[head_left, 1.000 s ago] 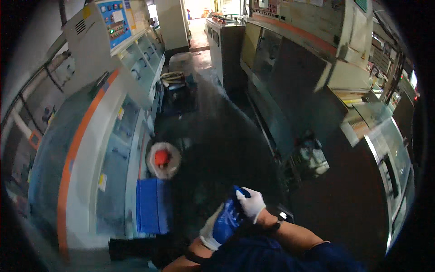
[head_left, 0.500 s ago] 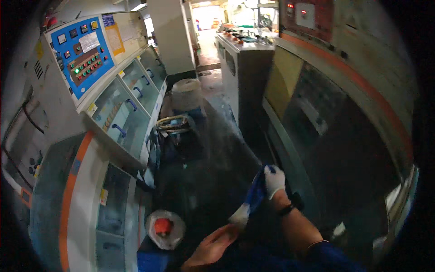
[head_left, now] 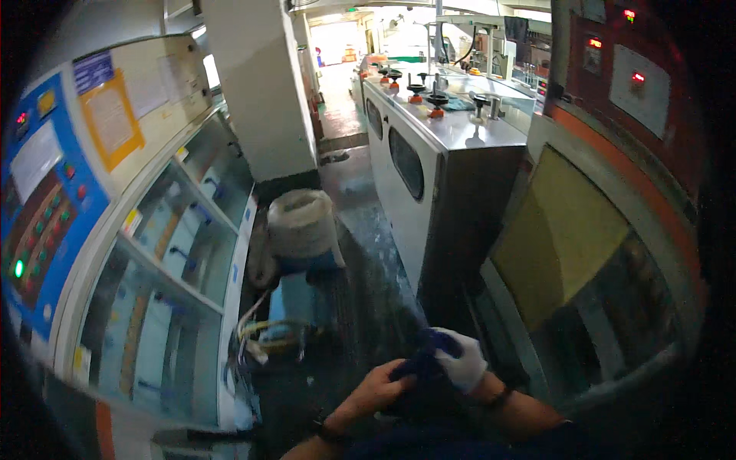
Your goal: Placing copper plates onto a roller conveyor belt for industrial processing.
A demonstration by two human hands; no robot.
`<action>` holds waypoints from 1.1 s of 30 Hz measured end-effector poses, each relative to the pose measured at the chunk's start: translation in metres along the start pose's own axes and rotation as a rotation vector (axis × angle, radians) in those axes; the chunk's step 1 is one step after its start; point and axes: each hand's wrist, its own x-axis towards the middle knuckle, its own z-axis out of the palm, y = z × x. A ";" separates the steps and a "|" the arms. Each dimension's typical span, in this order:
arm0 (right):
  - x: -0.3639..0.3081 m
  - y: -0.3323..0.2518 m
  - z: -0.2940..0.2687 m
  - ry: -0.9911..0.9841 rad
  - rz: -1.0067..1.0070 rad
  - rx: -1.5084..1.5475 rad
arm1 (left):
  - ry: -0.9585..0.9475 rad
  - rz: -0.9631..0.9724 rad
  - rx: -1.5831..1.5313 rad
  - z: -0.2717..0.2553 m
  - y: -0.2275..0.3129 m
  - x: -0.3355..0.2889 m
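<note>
My right hand [head_left: 461,363] wears a white glove and has a dark watch or band at the wrist. Its fingers are closed on a dark blue work glove [head_left: 420,362], which looks bunched up between my two hands. My bare left hand [head_left: 381,389] grips the same blue glove from the other side, with its thumb and fingers pressed together. A dark band circles my left wrist too. Both hands are held low in front of me, above the wet dark floor [head_left: 360,299]. The lower part of the glove is hard to make out in the shade.
Left stands a machine with glass doors [head_left: 157,330] and a blue control panel [head_left: 57,207]. A white sack-like container [head_left: 301,226] and coiled hoses [head_left: 268,331] lie ahead. Right of the aisle is a white cabinet [head_left: 406,215] with black knobs on top, then a machine with a yellowish panel [head_left: 563,238].
I have moved forward along the aisle. The blue glove was stretched out between my hands; now my hands are closer together and it is bunched. The red thing in a white bag has left view.
</note>
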 end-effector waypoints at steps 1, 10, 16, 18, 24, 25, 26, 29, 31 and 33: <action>0.026 0.016 -0.015 0.053 0.054 0.033 | -0.081 -0.115 -0.032 -0.022 0.002 0.040; 0.185 0.294 -0.115 0.077 1.039 -0.411 | 0.704 0.077 -0.545 -0.262 0.105 0.394; 0.153 0.483 -0.131 -0.060 1.435 -0.679 | 0.684 0.140 -0.929 -0.456 0.184 0.621; 0.227 0.471 -0.120 -0.042 1.524 -0.629 | 0.675 0.180 -0.924 -0.496 0.221 0.704; 0.505 0.498 -0.078 0.091 1.497 -0.544 | 0.572 0.278 -1.160 -0.635 0.281 0.952; 0.562 0.504 -0.068 0.098 1.455 -0.519 | 0.528 0.226 -1.179 -0.676 0.276 0.994; 0.616 0.507 -0.065 0.117 1.428 -0.500 | 0.518 0.222 -1.185 -0.695 0.289 1.031; 0.760 0.515 -0.059 0.171 1.345 -0.441 | 0.546 0.190 -1.198 -0.730 0.335 1.128; 0.848 0.530 -0.055 0.197 1.295 -0.410 | 0.550 0.197 -1.176 -0.763 0.365 1.188; 0.928 0.552 -0.052 0.218 1.260 -0.385 | 0.572 0.228 -1.118 -0.802 0.385 1.250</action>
